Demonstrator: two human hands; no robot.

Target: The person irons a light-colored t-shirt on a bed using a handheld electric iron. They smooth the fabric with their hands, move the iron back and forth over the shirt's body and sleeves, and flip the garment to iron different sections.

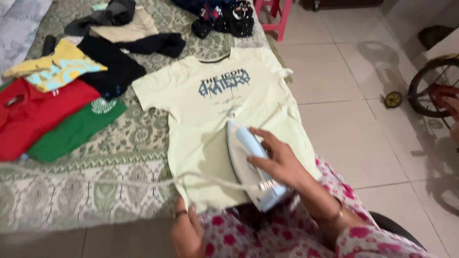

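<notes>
left hand (187, 234): i see it nearest me, fingers pinching the bottom hem of the pale yellow t-shirt (210, 119), grip closed on the cloth and holding it taut.
right hand (282, 162): grip wrapped around the handle of the white and blue iron (248, 165).
iron: soleplate down on the lower half of the t-shirt, nose pointing away from me; its white cord (143, 181) trails off to the left.
t-shirt: laid flat, front up, on the patterned bed cover (95, 191), neck farthest from me.
progress, my judgement: lower part under the iron now; chest, print and sleeves look flat, though i cannot tell if they are pressed.
left to do, my judgement: red (33, 114), green (71, 131), yellow (52, 69) and dark garments (114, 67) lie loose beyond, apparently not ironed.
far edge: more dark clothes (224, 19) and a pink stool (275, 16).
</notes>
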